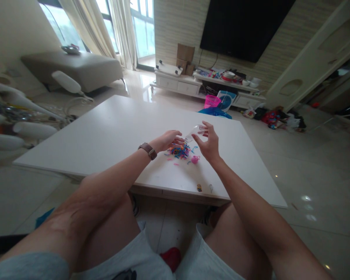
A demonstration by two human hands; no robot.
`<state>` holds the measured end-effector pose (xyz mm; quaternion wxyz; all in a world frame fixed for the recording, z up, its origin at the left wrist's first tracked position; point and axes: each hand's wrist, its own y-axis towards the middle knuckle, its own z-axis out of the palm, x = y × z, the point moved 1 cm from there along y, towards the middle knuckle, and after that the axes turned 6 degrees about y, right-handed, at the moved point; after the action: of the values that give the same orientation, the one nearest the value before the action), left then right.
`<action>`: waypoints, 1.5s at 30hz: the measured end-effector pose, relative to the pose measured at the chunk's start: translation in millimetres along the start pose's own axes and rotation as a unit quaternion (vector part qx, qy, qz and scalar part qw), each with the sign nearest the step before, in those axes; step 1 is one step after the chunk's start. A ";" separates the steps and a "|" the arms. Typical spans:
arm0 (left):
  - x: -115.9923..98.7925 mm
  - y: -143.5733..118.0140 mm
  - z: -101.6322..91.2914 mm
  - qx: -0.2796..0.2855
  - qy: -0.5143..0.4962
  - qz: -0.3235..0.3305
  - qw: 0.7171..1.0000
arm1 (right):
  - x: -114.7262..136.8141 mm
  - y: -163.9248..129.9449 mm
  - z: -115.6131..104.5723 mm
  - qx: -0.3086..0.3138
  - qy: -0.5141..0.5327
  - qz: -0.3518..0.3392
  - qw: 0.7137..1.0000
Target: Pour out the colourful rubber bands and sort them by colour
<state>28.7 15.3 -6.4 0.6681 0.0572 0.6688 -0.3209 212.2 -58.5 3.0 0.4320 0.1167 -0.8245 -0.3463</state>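
Note:
In my right hand (209, 142) is a small clear bottle (193, 133), tilted with its lower end toward my left hand. My right thumb and fingers are closed around its far end. My left hand (169, 140), below a brown wristwatch, has its fingers stretched out over a pile of small colourful strips (179, 151). Whether its fingertips touch the pile or the bottle I cannot tell. A round pink piece (195, 159) lies right of the pile, and a few loose strips are scattered around. Nearer the table's front edge lie a small yellow-and-dark object (199, 188) and a small pale one (210, 188).
The white table (119, 128) reaches from my knees toward a TV cabinet (177, 84). Beyond its far edge are a pink basket (212, 101) and blue plastic (214, 112). A white-armed stand (35, 130) is at the left; bags (275, 118) lie on the floor at right.

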 end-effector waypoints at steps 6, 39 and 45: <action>-0.3 -2.2 0.7 -0.010 0.009 0.008 1.000 | -1.7 0.3 1.4 -0.013 0.018 0.035 0.999; 82.2 38.6 -0.2 -0.019 0.660 0.238 0.713 | -45.2 10.5 -20.9 -0.158 0.182 0.358 0.902; 75.0 52.5 -3.7 -0.015 0.645 0.278 0.712 | -66.3 -1.1 -22.5 -0.109 0.280 0.452 0.840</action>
<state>44.5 32.0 -95.1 0.1342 0.4233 0.8960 0.0042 269.7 -37.3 -30.9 0.7627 -0.2249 -0.5867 -0.1533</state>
